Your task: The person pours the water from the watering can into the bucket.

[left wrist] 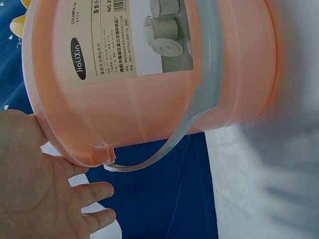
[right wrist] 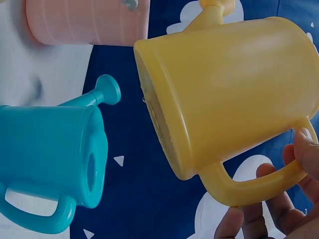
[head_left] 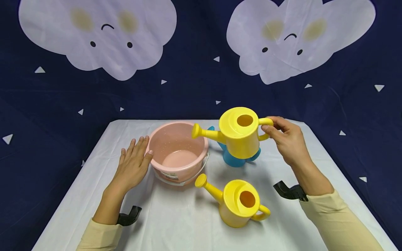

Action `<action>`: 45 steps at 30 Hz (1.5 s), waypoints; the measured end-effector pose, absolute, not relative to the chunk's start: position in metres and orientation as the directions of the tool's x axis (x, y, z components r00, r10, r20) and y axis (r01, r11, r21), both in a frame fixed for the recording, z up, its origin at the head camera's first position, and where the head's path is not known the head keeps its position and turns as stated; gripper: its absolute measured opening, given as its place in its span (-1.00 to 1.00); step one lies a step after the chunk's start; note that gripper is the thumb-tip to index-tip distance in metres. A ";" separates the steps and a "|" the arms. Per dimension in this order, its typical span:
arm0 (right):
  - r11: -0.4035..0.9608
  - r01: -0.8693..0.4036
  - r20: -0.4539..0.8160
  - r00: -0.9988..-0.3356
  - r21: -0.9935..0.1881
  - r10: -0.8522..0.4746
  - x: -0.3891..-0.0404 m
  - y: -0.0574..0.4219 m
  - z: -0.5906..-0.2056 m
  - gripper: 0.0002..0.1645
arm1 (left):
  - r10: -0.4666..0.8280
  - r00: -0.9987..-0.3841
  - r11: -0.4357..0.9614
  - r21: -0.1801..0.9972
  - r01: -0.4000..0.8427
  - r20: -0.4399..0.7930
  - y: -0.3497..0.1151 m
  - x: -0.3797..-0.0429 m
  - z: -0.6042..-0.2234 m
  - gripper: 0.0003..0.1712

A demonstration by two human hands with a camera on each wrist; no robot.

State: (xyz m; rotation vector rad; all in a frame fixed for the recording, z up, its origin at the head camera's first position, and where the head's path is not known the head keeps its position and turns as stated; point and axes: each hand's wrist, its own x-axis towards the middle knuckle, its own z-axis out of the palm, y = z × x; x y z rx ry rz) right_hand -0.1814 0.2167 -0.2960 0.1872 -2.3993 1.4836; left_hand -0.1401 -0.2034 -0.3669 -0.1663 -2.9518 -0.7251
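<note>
My right hand (head_left: 288, 141) grips the handle of a yellow watering can (head_left: 240, 139), lifted above the table with its spout pointing left toward the bucket. In the right wrist view, thumb and fingers curl round that handle, below the yellow body (right wrist: 234, 94). My left hand (head_left: 133, 164) has its fingers straight and touches the left rim of a pink bucket (head_left: 179, 164). The bucket's pale handle (left wrist: 209, 74) hangs down its side, and drops show on its inner wall. Behind the raised can, a blue watering can (head_left: 233, 161) is partly hidden.
A second yellow watering can (head_left: 237, 205) stands on the white-covered table (head_left: 176, 223), in front of the bucket and to its right. Behind the table hangs a dark blue cloth (head_left: 194, 90) with clouds and triangles. Black straps (head_left: 290, 191) are on both wrists.
</note>
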 end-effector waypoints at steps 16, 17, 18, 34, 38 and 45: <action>0.391 -0.332 0.368 -0.930 -0.858 0.019 -0.185 0.209 -0.288 -0.66 | 0.082 -0.989 0.884 0.448 0.131 0.127 -0.204 -0.142 -0.366 -0.27; 0.389 -0.332 0.368 -0.930 -0.859 0.019 -0.185 0.209 -0.287 -0.66 | 0.082 -0.988 0.884 0.448 0.132 0.128 -0.204 -0.142 -0.367 -0.27; 0.387 -0.333 0.369 -0.929 -0.860 0.019 -0.186 0.208 -0.287 -0.67 | 0.082 -0.988 0.884 0.448 0.132 0.130 -0.204 -0.142 -0.367 -0.27; 0.392 -0.372 0.402 -0.916 -0.841 -0.007 -0.187 0.201 -0.276 -0.66 | 0.085 -0.988 0.879 0.457 0.134 0.126 -0.205 -0.141 -0.367 -0.28; 0.388 -0.371 0.399 -0.917 -0.844 -0.010 -0.187 0.199 -0.274 -0.67 | 0.087 -0.989 0.879 0.457 0.133 0.122 -0.205 -0.141 -0.367 -0.28; 0.376 -0.379 0.404 -0.915 -0.846 -0.013 -0.189 0.197 -0.271 -0.68 | 0.086 -0.989 0.884 0.449 0.133 0.123 -0.205 -0.141 -0.368 -0.28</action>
